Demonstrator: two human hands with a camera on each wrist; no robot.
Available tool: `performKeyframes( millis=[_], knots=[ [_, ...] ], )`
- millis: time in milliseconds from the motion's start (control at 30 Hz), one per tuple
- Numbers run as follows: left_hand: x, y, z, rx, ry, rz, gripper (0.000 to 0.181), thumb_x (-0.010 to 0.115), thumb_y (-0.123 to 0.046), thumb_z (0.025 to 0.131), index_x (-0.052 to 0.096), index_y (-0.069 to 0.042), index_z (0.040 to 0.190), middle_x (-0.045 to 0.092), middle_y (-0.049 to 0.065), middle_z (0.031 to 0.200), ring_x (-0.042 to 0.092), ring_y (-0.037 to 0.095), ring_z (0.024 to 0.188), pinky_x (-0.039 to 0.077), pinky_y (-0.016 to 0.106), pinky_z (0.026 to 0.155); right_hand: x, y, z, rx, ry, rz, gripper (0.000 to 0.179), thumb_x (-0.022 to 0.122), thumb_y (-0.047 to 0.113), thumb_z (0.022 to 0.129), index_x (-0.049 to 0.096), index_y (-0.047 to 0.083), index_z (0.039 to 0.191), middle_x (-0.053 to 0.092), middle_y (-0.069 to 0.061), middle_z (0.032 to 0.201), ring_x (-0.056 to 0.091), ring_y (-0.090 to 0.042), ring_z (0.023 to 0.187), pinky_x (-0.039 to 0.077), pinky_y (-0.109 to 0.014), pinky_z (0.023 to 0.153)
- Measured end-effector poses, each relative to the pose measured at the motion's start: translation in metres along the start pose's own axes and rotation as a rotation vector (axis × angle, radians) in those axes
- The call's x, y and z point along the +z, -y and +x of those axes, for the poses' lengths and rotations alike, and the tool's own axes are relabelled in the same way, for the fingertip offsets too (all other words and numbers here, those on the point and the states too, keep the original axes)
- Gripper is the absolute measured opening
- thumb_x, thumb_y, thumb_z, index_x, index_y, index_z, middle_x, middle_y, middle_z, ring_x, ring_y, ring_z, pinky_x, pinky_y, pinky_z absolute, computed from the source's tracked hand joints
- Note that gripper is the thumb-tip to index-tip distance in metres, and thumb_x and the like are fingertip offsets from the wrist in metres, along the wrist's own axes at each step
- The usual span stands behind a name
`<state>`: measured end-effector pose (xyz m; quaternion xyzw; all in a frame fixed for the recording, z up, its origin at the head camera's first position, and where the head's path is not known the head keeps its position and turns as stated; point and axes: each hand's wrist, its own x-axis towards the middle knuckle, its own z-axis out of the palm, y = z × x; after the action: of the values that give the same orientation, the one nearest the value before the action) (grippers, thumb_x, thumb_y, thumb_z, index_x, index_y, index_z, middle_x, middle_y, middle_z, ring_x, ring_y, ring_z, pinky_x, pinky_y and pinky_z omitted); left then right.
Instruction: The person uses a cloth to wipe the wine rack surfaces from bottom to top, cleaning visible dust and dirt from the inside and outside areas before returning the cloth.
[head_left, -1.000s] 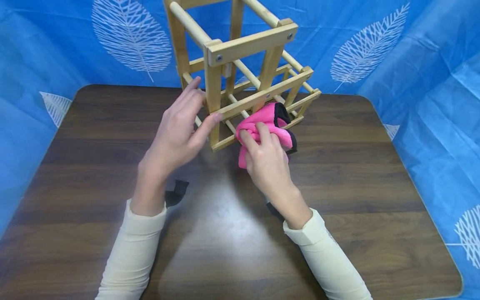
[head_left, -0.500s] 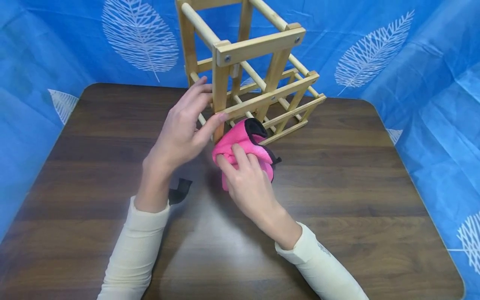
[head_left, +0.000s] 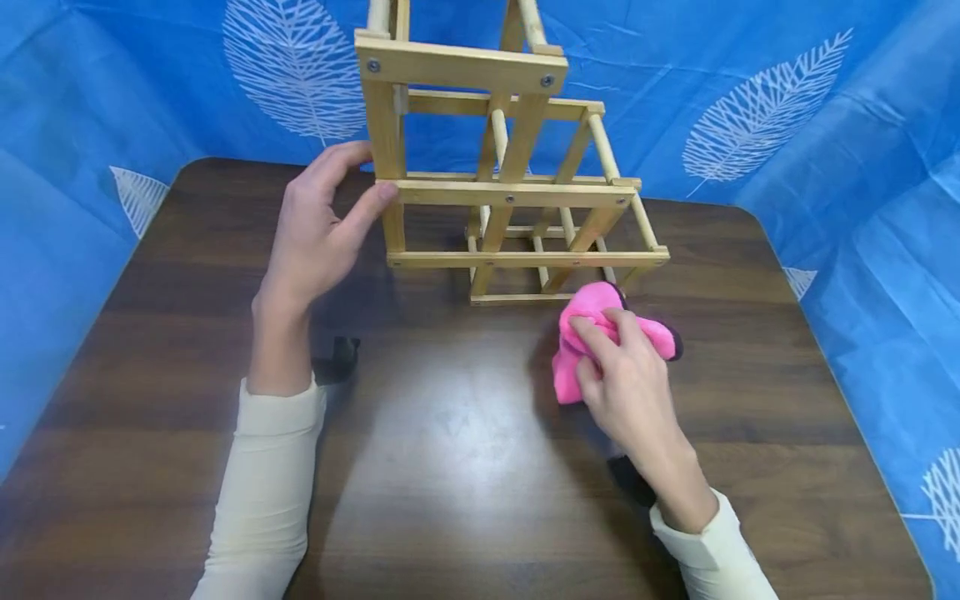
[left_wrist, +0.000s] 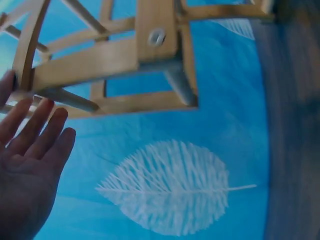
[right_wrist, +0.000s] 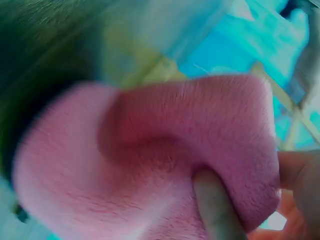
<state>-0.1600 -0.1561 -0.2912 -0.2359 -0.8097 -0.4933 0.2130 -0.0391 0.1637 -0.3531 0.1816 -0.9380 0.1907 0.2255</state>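
A stepped wooden rack (head_left: 510,195) of slats and round dowels stands toward the back of the table, its slatted side facing me. My left hand (head_left: 311,225) holds its left upright between thumb and fingers, the thumb on the near face. The left wrist view shows those fingers (left_wrist: 45,132) stretched out by the wood. My right hand (head_left: 630,383) pinches a bunched pink cloth (head_left: 581,342) with black edging, just in front of the rack's lower right corner. In the right wrist view one finger presses into the folds of the fluffy cloth (right_wrist: 165,155).
The dark wood-grain table (head_left: 450,467) reaches back to a blue curtain (head_left: 637,50) with white leaf prints. That curtain also hangs along the left and right sides. Black straps (head_left: 337,358) show at both wrists.
The rack has turned, so its slatted side now faces me. My left hand has moved left with the upright. My right hand carried the cloth first left along the rack, then away to the right.
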Motion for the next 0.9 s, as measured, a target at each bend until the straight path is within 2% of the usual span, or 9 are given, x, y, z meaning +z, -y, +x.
performKeyframes(
  millis=[133, 200, 267, 367, 433, 533, 700, 800, 900],
  knots=[
    [0.001, 0.012, 0.002, -0.074, -0.071, -0.027, 0.034, 0.055, -0.011, 0.102, 0.057, 0.001, 0.134, 0.064, 0.012, 0.121, 0.060, 0.016, 0.104, 0.051, 0.026, 0.091, -0.031, -0.003, -0.009, 0.073, 0.076, -0.038, 0.041, 0.066, -0.005, 0.074, 0.072, 0.002, 0.114, 0.057, -0.029, 0.105, 0.059, -0.042, 0.084, 0.050, -0.054, 0.065],
    [0.001, 0.016, 0.001, -0.096, -0.105, -0.037, 0.035, 0.052, -0.013, 0.103, 0.056, 0.000, 0.135, 0.064, 0.012, 0.122, 0.062, 0.017, 0.105, 0.052, 0.029, 0.092, -0.043, -0.003, -0.010, 0.110, 0.130, -0.084, 0.041, 0.068, -0.005, 0.074, 0.071, 0.000, 0.115, 0.057, -0.029, 0.105, 0.058, -0.043, 0.083, 0.051, -0.055, 0.064],
    [0.001, 0.018, 0.000, -0.118, -0.126, -0.039, 0.035, 0.052, -0.014, 0.103, 0.056, -0.002, 0.136, 0.065, 0.010, 0.124, 0.064, 0.018, 0.105, 0.053, 0.030, 0.091, -0.050, -0.003, -0.011, 0.147, 0.180, -0.129, 0.042, 0.071, -0.005, 0.073, 0.070, -0.001, 0.116, 0.056, -0.029, 0.104, 0.056, -0.043, 0.081, 0.051, -0.056, 0.063],
    [0.001, 0.017, -0.001, -0.148, -0.141, -0.021, 0.035, 0.055, -0.017, 0.102, 0.059, -0.004, 0.134, 0.065, 0.008, 0.124, 0.067, 0.020, 0.102, 0.054, 0.029, 0.089, -0.053, -0.008, -0.011, 0.181, 0.213, -0.183, 0.041, 0.072, -0.004, 0.073, 0.069, -0.002, 0.114, 0.053, -0.028, 0.102, 0.053, -0.042, 0.078, 0.050, -0.056, 0.061],
    [0.000, 0.015, -0.002, -0.159, -0.141, -0.017, 0.034, 0.057, -0.018, 0.102, 0.060, -0.004, 0.133, 0.066, 0.007, 0.124, 0.068, 0.021, 0.100, 0.055, 0.029, 0.087, -0.050, -0.013, -0.012, 0.195, 0.219, -0.201, 0.039, 0.071, -0.004, 0.074, 0.068, -0.002, 0.113, 0.053, -0.028, 0.101, 0.052, -0.041, 0.076, 0.050, -0.055, 0.059],
    [-0.002, 0.013, -0.002, -0.163, -0.142, -0.014, 0.033, 0.060, -0.019, 0.100, 0.063, -0.004, 0.129, 0.068, 0.007, 0.120, 0.069, 0.020, 0.096, 0.055, 0.027, 0.084, -0.041, -0.017, -0.010, 0.206, 0.245, -0.187, 0.039, 0.070, -0.004, 0.075, 0.068, -0.002, 0.114, 0.053, -0.028, 0.103, 0.054, -0.042, 0.078, 0.050, -0.057, 0.063],
    [-0.005, 0.013, -0.002, -0.150, -0.141, -0.033, 0.032, 0.066, -0.017, 0.096, 0.067, -0.002, 0.124, 0.070, 0.009, 0.114, 0.070, 0.013, 0.090, 0.056, 0.023, 0.080, -0.017, -0.015, -0.009, 0.137, 0.326, -0.100, 0.040, 0.068, -0.002, 0.078, 0.068, 0.000, 0.117, 0.057, -0.025, 0.105, 0.059, -0.039, 0.082, 0.052, -0.055, 0.068],
    [-0.004, 0.014, -0.002, -0.131, -0.145, -0.061, 0.031, 0.068, -0.014, 0.094, 0.068, -0.001, 0.122, 0.070, 0.011, 0.112, 0.070, 0.009, 0.086, 0.056, 0.022, 0.077, -0.004, -0.012, -0.010, 0.117, 0.391, -0.042, 0.044, 0.068, 0.002, 0.081, 0.064, 0.001, 0.125, 0.055, -0.027, 0.121, 0.061, -0.043, 0.098, 0.052, -0.057, 0.079],
    [-0.003, 0.016, -0.002, -0.118, -0.145, -0.076, 0.032, 0.069, -0.012, 0.093, 0.068, -0.001, 0.123, 0.070, 0.011, 0.113, 0.070, 0.008, 0.085, 0.056, 0.021, 0.077, 0.009, -0.014, -0.011, 0.154, 0.498, 0.007, 0.054, 0.069, 0.012, 0.089, 0.054, 0.003, 0.140, 0.041, -0.029, 0.145, 0.049, -0.047, 0.124, 0.045, -0.061, 0.095]
  ],
)
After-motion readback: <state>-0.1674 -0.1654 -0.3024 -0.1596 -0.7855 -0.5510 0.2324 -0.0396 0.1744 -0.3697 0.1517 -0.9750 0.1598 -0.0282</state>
